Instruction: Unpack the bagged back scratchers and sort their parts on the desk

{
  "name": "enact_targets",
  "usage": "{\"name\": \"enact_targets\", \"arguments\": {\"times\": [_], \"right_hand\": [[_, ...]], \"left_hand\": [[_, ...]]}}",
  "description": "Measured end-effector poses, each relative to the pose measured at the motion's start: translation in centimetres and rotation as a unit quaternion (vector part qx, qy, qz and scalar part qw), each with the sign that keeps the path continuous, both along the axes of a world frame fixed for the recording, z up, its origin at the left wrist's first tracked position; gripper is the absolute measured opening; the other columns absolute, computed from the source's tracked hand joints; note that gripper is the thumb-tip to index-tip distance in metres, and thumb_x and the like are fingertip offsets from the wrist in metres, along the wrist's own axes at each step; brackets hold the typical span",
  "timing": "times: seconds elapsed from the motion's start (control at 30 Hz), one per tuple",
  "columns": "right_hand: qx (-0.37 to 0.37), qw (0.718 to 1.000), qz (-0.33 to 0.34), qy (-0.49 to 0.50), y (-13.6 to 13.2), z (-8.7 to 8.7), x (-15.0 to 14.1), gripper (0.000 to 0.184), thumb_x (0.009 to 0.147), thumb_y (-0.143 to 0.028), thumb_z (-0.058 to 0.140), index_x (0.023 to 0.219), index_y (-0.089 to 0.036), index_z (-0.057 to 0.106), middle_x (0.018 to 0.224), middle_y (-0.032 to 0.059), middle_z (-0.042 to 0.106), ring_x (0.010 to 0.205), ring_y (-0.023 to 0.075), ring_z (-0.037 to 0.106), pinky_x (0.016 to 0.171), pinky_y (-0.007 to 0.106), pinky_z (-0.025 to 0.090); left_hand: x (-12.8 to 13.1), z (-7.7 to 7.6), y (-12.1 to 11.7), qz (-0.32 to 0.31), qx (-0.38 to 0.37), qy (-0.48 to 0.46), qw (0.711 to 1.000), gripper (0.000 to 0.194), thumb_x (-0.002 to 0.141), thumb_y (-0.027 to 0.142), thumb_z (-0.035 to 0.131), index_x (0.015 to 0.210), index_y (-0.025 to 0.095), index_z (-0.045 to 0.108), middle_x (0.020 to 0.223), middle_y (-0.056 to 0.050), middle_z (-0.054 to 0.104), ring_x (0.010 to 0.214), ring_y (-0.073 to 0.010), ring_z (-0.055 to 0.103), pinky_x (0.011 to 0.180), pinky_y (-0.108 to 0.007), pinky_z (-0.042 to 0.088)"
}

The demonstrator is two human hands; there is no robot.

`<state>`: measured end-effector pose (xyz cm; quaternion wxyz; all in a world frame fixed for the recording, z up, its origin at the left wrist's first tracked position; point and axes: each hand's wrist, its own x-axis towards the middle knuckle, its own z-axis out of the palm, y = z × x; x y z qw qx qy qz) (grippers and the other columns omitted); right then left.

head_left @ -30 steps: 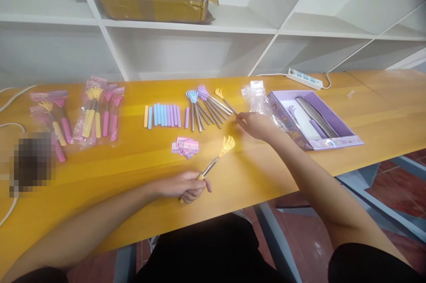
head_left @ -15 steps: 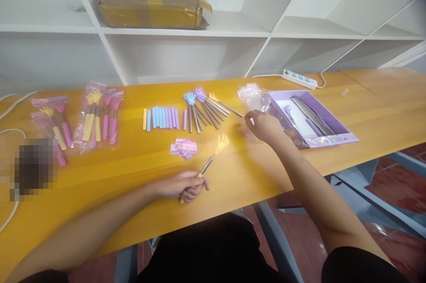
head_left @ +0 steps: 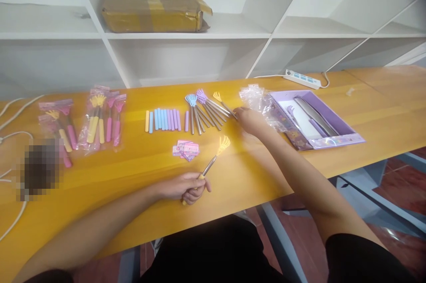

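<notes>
My left hand (head_left: pixel 191 189) is closed around the yellow handle of a back scratcher (head_left: pixel 209 166), its yellow claw head pointing up and to the right. My right hand (head_left: pixel 248 119) reaches over the table with its fingers pinched at the lower end of the metal rod of another yellow-headed back scratcher (head_left: pixel 226 106), which has no handle sleeve on the visible part. Left of it lie purple back scratchers (head_left: pixel 213 107) and blue back scratchers (head_left: pixel 192 100) with bare metal rods. A row of yellow, blue and purple handle sleeves (head_left: pixel 164 119) lies farther left.
Pink cards (head_left: pixel 186 149) lie in front of the sleeves. Bagged back scratchers (head_left: pixel 100 118) are on the left. Clear plastic bags (head_left: pixel 254 96) touch a purple box (head_left: pixel 339 141) on the right. Behind are a power strip (head_left: pixel 302 79) and shelves holding a carton (head_left: pixel 153 9).
My right hand has moved left along the yellow-headed back scratcher's rod, whose angle is now slightly steeper. My left hand keeps its hold, and the view has shifted slightly.
</notes>
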<state>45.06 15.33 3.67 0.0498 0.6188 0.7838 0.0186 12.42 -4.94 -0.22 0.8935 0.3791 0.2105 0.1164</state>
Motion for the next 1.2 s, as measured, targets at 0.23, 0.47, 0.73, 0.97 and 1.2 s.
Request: {"name": "enact_targets", "arguments": {"times": [0.23, 0.47, 0.73, 0.97, 1.2], "right_hand": [[0.017, 0.998, -0.012, 0.067, -1.1, 0.7, -0.8, 0.043, 0.110, -0.022, 0.039, 0.143, -0.013, 0.065, 0.137, 0.0219, 0.072, 0.115, 0.0346, 0.072, 0.094, 0.041, 0.054], [-0.146, 0.874, 0.059, 0.461, -10.1, 2.6, -3.7, 0.032, 0.103, -0.033, 0.054, 0.126, -0.017, 0.071, 0.107, 0.0105, 0.077, 0.099, 0.0253, 0.071, 0.088, 0.037, 0.055], [-0.280, 0.646, 0.043, 0.709, -20.8, -0.7, -10.8, 0.044, 0.100, -0.062, 0.069, 0.096, -0.018, 0.071, 0.071, -0.0018, 0.059, 0.064, 0.0129, 0.051, 0.063, 0.028, 0.043], [-0.223, 0.621, 0.030, 0.751, -22.6, 2.1, -9.8, 0.041, 0.102, -0.058, 0.069, 0.088, -0.020, 0.073, 0.062, -0.0044, 0.050, 0.056, 0.0121, 0.043, 0.059, 0.028, 0.039], [-0.220, 0.636, 0.069, 0.737, -24.2, 4.7, -9.0, 0.041, 0.106, -0.055, 0.066, 0.084, -0.021, 0.075, 0.063, -0.0023, 0.053, 0.053, 0.0114, 0.044, 0.055, 0.030, 0.038]], "left_hand": [[0.0, 0.0, 0.0, 0.005, -0.002, -0.001, 1.000, 0.043, 0.103, 0.059, 0.066, 0.109, 0.017, 0.058, 0.070, 0.009, 0.033, 0.053, -0.0069, 0.022, 0.051, -0.023, 0.020], [0.1, 0.0, 0.0, 0.026, 0.001, -0.008, 1.000, 0.043, 0.104, 0.061, 0.063, 0.106, 0.019, 0.054, 0.068, 0.010, 0.033, 0.052, -0.0072, 0.023, 0.051, -0.022, 0.022], [0.4, 0.2, -0.7, 0.025, 0.121, 0.026, 0.992, 0.049, 0.107, 0.067, 0.054, 0.092, 0.021, 0.044, 0.070, 0.009, 0.032, 0.056, -0.0080, 0.026, 0.054, -0.024, 0.024], [1.6, 3.6, -3.2, 0.054, 0.098, -0.025, 0.993, 0.047, 0.109, 0.067, 0.049, 0.112, 0.020, 0.053, 0.069, 0.011, 0.030, 0.049, -0.0073, 0.018, 0.045, -0.024, 0.015], [2.2, 6.4, -4.5, 0.029, 0.043, -0.050, 0.997, 0.052, 0.105, 0.071, 0.053, 0.088, 0.023, 0.041, 0.067, 0.011, 0.027, 0.047, -0.0062, 0.017, 0.044, -0.025, 0.012]]}}
